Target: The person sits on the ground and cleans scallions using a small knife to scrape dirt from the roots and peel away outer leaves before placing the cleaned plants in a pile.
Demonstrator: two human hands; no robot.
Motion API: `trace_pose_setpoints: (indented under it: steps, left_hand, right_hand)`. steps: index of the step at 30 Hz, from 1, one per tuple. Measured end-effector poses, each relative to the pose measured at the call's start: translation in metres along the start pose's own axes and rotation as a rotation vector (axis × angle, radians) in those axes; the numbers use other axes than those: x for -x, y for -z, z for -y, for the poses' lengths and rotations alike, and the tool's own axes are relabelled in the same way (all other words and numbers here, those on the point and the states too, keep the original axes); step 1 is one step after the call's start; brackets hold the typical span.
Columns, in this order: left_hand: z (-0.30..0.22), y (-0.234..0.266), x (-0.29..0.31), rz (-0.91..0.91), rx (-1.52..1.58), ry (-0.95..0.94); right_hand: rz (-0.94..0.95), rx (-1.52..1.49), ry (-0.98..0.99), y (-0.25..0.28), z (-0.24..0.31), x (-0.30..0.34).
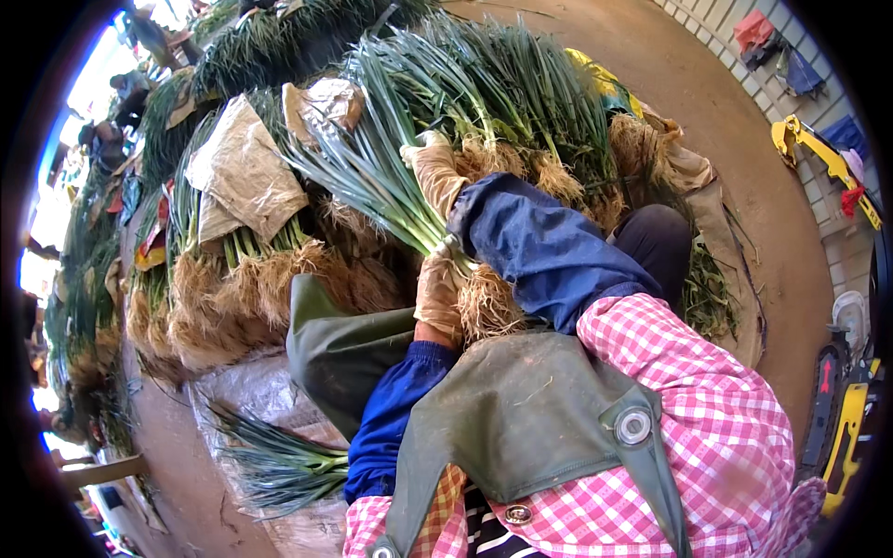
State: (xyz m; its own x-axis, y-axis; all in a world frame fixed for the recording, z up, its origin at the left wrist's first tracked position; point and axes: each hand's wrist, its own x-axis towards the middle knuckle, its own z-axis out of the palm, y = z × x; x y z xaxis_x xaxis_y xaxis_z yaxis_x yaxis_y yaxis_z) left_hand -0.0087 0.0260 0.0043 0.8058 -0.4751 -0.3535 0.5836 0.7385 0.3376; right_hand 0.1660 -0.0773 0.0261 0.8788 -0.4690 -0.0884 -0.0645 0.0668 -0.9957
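Note:
A bunch of green onions (395, 191) lies slanted across my lap, leaves up to the far left and tan roots (487, 303) toward me. Low on the pale stems, just by the roots, my gloved left hand (437, 296) is closed around it. Higher up, my gloved right hand (433, 173) grips the same bunch along the green stalks, its fingers partly hidden. Right behind it stands a large heap of green onions (512, 88), with root clumps facing me.
More root-on bunches (200, 298) stand at left under a tan sack (246, 172). A loose bunch (279, 460) lies on plastic sheeting (219, 391) at lower left. Yellow-and-black machinery (842, 437) stands at right by a tiled wall (721, 37). People (130, 93) are far left.

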Motion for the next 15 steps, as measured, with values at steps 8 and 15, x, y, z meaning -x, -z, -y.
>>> trace_pose_setpoints:
  steps: [8,15]
  left_hand:
    - [-0.016,-0.003,0.003,0.057,0.101,0.010]
    - [-0.010,-0.024,0.003,0.082,0.023,0.063]
  right_hand:
    - [0.443,-0.131,0.080,0.038,0.031,0.072]
    - [0.867,-0.350,-0.079,0.158,0.048,0.094]
